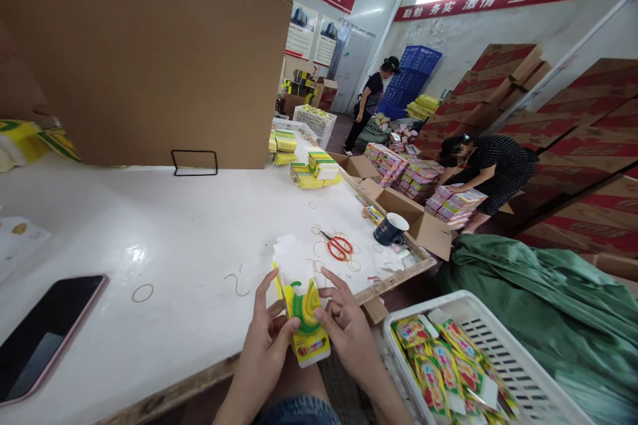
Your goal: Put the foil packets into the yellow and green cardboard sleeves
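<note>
**One carton, two hands on it**

From my remote seat: left hand [272,329] closed on one yellow-green carton [308,319] at its left side; right hand [343,322] pinches its right side, index finger raised. Carton sits tilted between them at the surface's [179,232] near edge. Beyond it I count one pair of scissors [333,240] among several loose rubber bands, one mug [387,231]. Left: one phone [47,329]. Right: one basket [523,355] of packets, too overlapped to count. Farther off, two people [371,98].
</note>
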Motion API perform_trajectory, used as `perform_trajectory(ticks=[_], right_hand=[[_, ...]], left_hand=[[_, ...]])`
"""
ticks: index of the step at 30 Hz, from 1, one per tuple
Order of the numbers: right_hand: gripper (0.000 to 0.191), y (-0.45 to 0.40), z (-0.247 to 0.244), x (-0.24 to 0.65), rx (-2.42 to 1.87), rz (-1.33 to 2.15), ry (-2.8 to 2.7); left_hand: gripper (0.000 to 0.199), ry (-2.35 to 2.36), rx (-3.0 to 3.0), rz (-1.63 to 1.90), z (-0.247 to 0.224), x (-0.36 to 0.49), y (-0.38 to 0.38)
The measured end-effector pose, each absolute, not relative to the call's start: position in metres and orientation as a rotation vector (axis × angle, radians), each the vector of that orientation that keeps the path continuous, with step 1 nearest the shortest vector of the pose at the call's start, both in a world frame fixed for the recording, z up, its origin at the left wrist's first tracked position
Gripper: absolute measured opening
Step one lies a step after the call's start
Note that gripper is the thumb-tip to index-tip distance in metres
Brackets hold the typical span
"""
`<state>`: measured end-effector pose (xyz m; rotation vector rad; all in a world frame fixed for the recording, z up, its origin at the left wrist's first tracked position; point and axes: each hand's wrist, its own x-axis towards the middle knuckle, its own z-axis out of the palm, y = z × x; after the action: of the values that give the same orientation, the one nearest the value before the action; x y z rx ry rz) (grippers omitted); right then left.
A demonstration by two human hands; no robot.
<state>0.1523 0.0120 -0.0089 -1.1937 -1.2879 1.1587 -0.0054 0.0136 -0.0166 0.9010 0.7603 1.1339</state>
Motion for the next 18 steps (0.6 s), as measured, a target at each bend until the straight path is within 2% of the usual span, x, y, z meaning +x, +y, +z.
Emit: perform_trajectory(ticks=[2,5,7,10,12,13,15,18], right_hand=[[0.049,0.013,0.000,0.157,-1.122,1.258,-1.313],[0.027,0.015,0.011,0.164,-1.102,1.305,-1.397],[0.015,0.018,0.015,0.167,-1.133,1.278,-1.463],[0.019,0.021,0.011,0.167,-1.161,1.127,-1.481],[0.012,0.021,0.005,0.164,-1.132,1.066,-1.376],[0.018,0.021,0.002,0.163,-1.115,1.071,-1.321],[0.031,0.021,-0.001,0.164,-1.111,1.095,-1.288],[0.026,0.021,0.004,0.170,-1.162,0.999,-1.442]], left_hand=[[0.066,0.730,0.938,1.078,-0.016,-0.008,0.013],[0.049,0.677,0.946,0.969,-0.016,-0.009,0.011],[0.048,0.638,0.933,0.913,-0.015,-0.009,0.010],[0.068,0.610,0.905,0.917,-0.012,-0.008,0.009],[0.083,0.595,0.878,0.924,-0.010,-0.007,0.009],[0.085,0.588,0.871,0.919,-0.010,-0.006,0.010],[0.077,0.585,0.869,0.898,-0.009,-0.006,0.011],[0.058,0.609,0.877,0.916,-0.012,-0.004,0.013]])
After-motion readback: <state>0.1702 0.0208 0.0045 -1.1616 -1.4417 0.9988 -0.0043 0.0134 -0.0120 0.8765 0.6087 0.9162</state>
